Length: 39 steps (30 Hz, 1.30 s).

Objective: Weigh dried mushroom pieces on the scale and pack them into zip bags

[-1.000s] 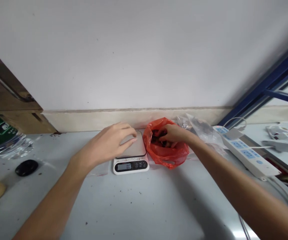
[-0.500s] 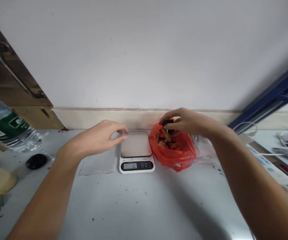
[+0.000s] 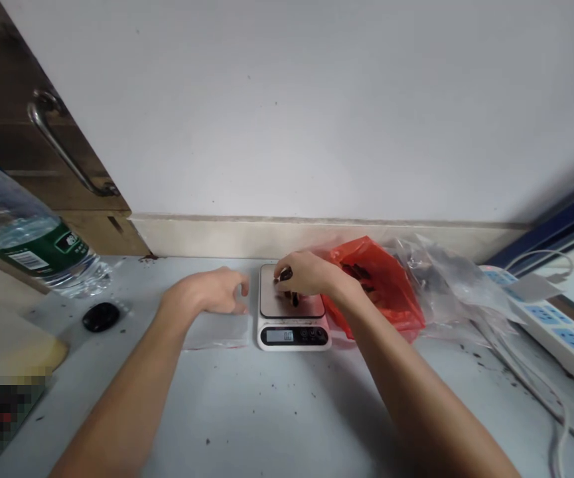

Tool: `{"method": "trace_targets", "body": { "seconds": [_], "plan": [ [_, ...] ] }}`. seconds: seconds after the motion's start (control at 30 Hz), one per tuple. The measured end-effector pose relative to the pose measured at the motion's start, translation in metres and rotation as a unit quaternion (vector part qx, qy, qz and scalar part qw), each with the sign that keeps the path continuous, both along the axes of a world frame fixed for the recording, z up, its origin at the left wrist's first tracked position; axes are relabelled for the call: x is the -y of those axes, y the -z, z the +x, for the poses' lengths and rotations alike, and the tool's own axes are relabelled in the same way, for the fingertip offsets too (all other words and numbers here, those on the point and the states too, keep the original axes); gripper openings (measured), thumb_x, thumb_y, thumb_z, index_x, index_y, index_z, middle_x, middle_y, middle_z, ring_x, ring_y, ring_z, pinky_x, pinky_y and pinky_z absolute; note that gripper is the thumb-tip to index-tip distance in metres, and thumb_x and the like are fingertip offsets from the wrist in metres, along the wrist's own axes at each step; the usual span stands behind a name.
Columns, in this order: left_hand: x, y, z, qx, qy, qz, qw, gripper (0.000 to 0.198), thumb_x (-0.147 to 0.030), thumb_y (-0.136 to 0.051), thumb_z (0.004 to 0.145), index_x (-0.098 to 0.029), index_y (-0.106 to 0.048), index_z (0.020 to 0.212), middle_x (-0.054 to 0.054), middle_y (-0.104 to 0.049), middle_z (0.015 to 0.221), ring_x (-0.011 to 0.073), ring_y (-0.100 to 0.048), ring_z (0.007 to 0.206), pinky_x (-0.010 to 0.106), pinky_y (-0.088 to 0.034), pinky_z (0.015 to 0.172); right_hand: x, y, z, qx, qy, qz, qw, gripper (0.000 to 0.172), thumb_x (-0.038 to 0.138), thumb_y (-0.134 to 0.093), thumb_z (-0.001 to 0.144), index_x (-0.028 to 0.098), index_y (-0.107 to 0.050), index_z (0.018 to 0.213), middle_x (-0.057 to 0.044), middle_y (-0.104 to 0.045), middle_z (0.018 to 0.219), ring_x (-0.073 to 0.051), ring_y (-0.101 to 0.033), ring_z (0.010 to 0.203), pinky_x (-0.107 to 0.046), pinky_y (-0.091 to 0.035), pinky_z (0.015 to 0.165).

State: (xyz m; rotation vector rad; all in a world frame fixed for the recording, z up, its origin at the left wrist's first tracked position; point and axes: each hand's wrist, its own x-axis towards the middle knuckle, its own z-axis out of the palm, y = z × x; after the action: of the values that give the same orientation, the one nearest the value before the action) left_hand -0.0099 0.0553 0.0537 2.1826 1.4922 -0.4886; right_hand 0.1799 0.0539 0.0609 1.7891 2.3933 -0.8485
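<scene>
A white digital kitchen scale [image 3: 294, 322] with a metal top stands on the counter; its display reads 0.0. Over its plate, my right hand [image 3: 307, 273] is closed around some dark brown dried pieces [image 3: 285, 275], which look like dried slices; their exact kind is unclear. To the right, a red plastic bag [image 3: 391, 292] lies open with more brown pieces [image 3: 361, 273] inside, partly covered by my forearm. My left hand [image 3: 213, 291] hovers left of the scale, its fingers curved and apart with nothing between them. Below it a flat clear plastic bag [image 3: 217, 333] rests on the counter.
At the left are a large water bottle [image 3: 42, 245] with a green label and a black round lid [image 3: 101, 317]. More clear plastic bags [image 3: 436, 285] lie right of the red bag, beside a white power strip [image 3: 560, 338] and cables [image 3: 520, 385]. A wall runs behind.
My right hand has come out of the red bag with brown pieces and moved left over the scale. The view has shifted, and the red bag's opening now tilts differently.
</scene>
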Motion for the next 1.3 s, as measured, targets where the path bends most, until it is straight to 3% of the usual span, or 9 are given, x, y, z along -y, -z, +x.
{"method": "trace_targets", "body": {
  "seconds": [0.13, 0.37, 0.5, 0.7, 0.9, 0.97, 1.07, 1.2, 1.3],
  "plan": [
    [-0.005, 0.005, -0.004, 0.001, -0.005, -0.003, 1.000, 0.040, -0.043, -0.061, 0.079, -0.022, -0.067, 0.113, 0.013, -0.076, 0.110, 0.0271, -0.072, 0.089, 0.033, -0.053, 0.070, 0.002, 0.001, 0.008, -0.011, -0.009, 0.006, 1.000, 0.024, 0.030, -0.066, 0.089, 0.019, -0.079, 0.106, -0.009, -0.080, 0.102, -0.022, -0.071, 0.090, -0.027, -0.048, 0.067],
    [-0.007, 0.004, -0.004, -0.051, -0.012, -0.021, 0.998, 0.044, -0.046, -0.064, 0.074, -0.023, -0.065, 0.112, 0.009, -0.075, 0.105, 0.0261, -0.071, 0.090, 0.031, -0.051, 0.069, 0.003, 0.003, 0.024, -0.022, 0.004, 0.029, 0.999, 0.053, 0.040, -0.067, 0.093, 0.022, -0.062, 0.143, -0.011, -0.075, 0.125, -0.028, -0.068, 0.115, -0.034, -0.050, 0.094],
    [-0.005, 0.009, 0.006, -0.072, -0.022, -0.027, 0.997, 0.046, -0.048, -0.069, 0.069, -0.021, -0.065, 0.106, 0.010, -0.075, 0.104, 0.0254, -0.069, 0.085, 0.029, -0.046, 0.062, 0.009, -0.006, 0.031, -0.048, 0.045, 0.035, 0.997, 0.047, 0.036, -0.062, 0.097, 0.024, -0.062, 0.142, -0.011, -0.073, 0.131, -0.027, -0.068, 0.116, -0.034, -0.051, 0.096],
    [-0.010, 0.022, 0.011, -0.039, -0.039, -0.029, 0.998, 0.032, -0.052, -0.068, 0.065, -0.022, -0.056, 0.068, 0.006, -0.071, 0.082, 0.0222, -0.062, 0.071, 0.029, -0.041, 0.057, 0.016, -0.018, 0.047, -0.094, 0.093, 0.074, 0.988, 0.038, 0.027, -0.057, 0.100, 0.022, -0.065, 0.136, -0.010, -0.076, 0.122, -0.023, -0.072, 0.105, -0.030, -0.056, 0.080],
    [-0.012, 0.028, 0.006, 0.028, -0.044, -0.067, 0.996, 0.006, -0.023, -0.057, 0.057, -0.023, -0.052, 0.059, 0.000, -0.065, 0.066, 0.0196, -0.061, 0.068, 0.027, -0.042, 0.059, 0.016, -0.021, 0.063, -0.090, 0.090, 0.118, 0.985, 0.034, 0.026, -0.061, 0.098, 0.023, -0.068, 0.131, -0.008, -0.077, 0.116, -0.020, -0.072, 0.099, -0.029, -0.055, 0.083],
    [-0.012, 0.025, 0.002, 0.048, -0.042, -0.078, 0.995, 0.008, -0.019, -0.053, 0.051, -0.023, -0.052, 0.058, 0.000, -0.064, 0.062, 0.0198, -0.061, 0.067, 0.027, -0.043, 0.060, 0.017, -0.022, 0.065, -0.091, 0.091, 0.131, 0.983, 0.033, 0.025, -0.061, 0.097, 0.022, -0.069, 0.129, -0.009, -0.078, 0.115, -0.021, -0.072, 0.098, -0.029, -0.055, 0.081],
    [-0.011, 0.012, -0.006, 0.081, -0.044, -0.060, 0.994, 0.004, -0.025, -0.053, 0.057, -0.024, -0.054, 0.060, 0.000, -0.063, 0.062, 0.0205, -0.061, 0.067, 0.029, -0.043, 0.061, 0.019, -0.023, 0.064, -0.108, 0.085, 0.151, 0.979, 0.027, 0.025, -0.061, 0.097, 0.022, -0.071, 0.121, -0.008, -0.079, 0.109, -0.020, -0.073, 0.093, -0.028, -0.054, 0.075],
    [-0.007, -0.014, -0.015, 0.178, -0.069, 0.045, 0.981, 0.021, -0.042, -0.055, 0.071, -0.024, -0.061, 0.064, 0.000, -0.065, 0.065, 0.0199, -0.061, 0.066, 0.029, -0.044, 0.064, 0.020, -0.024, 0.060, -0.131, 0.079, 0.148, 0.977, 0.015, 0.028, -0.062, 0.096, 0.020, -0.074, 0.098, -0.006, -0.080, 0.095, -0.018, -0.072, 0.081, -0.026, -0.051, 0.066],
    [-0.003, -0.025, -0.012, 0.260, -0.128, 0.129, 0.948, 0.025, -0.045, -0.057, 0.075, -0.023, -0.063, 0.065, 0.000, -0.066, 0.064, 0.0192, -0.062, 0.065, 0.029, -0.047, 0.065, 0.022, -0.023, 0.052, -0.193, 0.031, 0.076, 0.978, 0.019, 0.035, -0.064, 0.094, 0.019, -0.074, 0.091, -0.005, -0.079, 0.086, -0.018, -0.072, 0.079, -0.027, -0.051, 0.065]
  ]
}}
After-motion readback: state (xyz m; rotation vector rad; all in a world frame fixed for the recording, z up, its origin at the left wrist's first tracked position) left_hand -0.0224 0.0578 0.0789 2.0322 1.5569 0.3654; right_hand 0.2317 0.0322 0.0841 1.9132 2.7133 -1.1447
